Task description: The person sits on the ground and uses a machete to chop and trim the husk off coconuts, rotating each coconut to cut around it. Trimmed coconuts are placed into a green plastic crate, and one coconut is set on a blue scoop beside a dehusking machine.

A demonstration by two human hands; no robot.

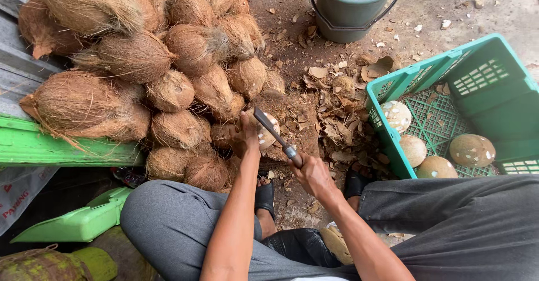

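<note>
My left hand [246, 136] grips a partly shelled coconut [267, 135] held on the ground in front of me. My right hand [312, 174] is closed round the handle of a heavy dark knife [268, 128], whose blade rests across the coconut's pale top. A big pile of brown husked coconuts [168, 56] lies just behind and left of my left hand. I sit with both knees apart in grey trousers, and my arms reach forward between them.
A green plastic crate [477, 96] at right holds several peeled coconuts [471, 149]. A grey bucket [351, 6] of scraps stands at the top. Shell chips [331, 107] litter the dirt. A green board [56, 146] and a green plastic lid [84, 222] lie at left.
</note>
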